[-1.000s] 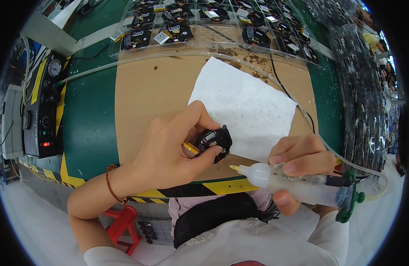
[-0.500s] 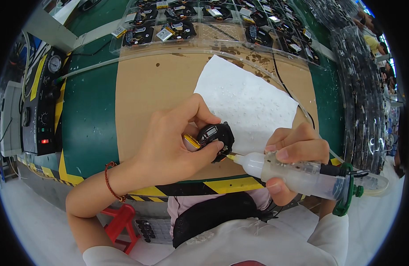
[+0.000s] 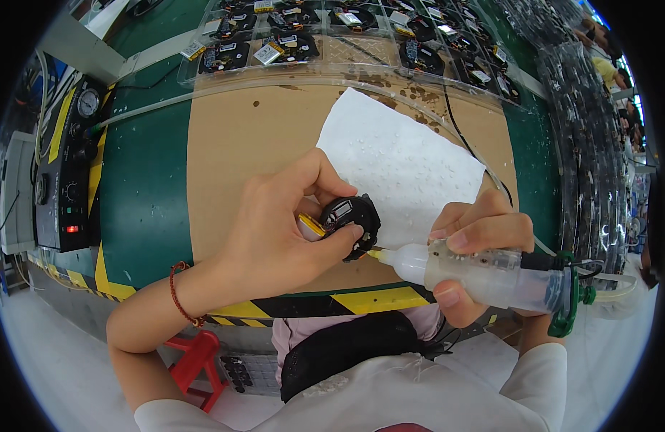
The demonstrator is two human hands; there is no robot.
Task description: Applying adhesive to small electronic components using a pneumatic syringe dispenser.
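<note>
Between the thumb and fingers of my left hand point(image 3: 285, 223) is a round black electronic housing point(image 3: 360, 213), tilted on edge above the table. A small silver battery with yellow tape point(image 3: 311, 226) hangs beside it, against my fingers. My right hand point(image 3: 483, 248) is wrapped round a clear glue-dispensing syringe point(image 3: 483, 275) with a white front section and a green cap at its rear. The syringe's thin yellow-based tip point(image 3: 376, 254) points left and reaches the housing's lower edge; whether it touches cannot be made out.
A white sheet dotted with droplets point(image 3: 397, 158) lies on brown cardboard point(image 3: 239, 144). Behind it, a clear tray point(image 3: 325, 68) holds several similar housings with batteries. A black dispenser box with a gauge point(image 3: 69, 165) stands left; stacked clear trays point(image 3: 588, 144) rise at right. Striped tape point(image 3: 347, 302) marks the front edge.
The syringe's rear end has swung slightly upward, and its tip has shifted a little left along the housing's lower edge. My left hand and the housing have turned only slightly.
</note>
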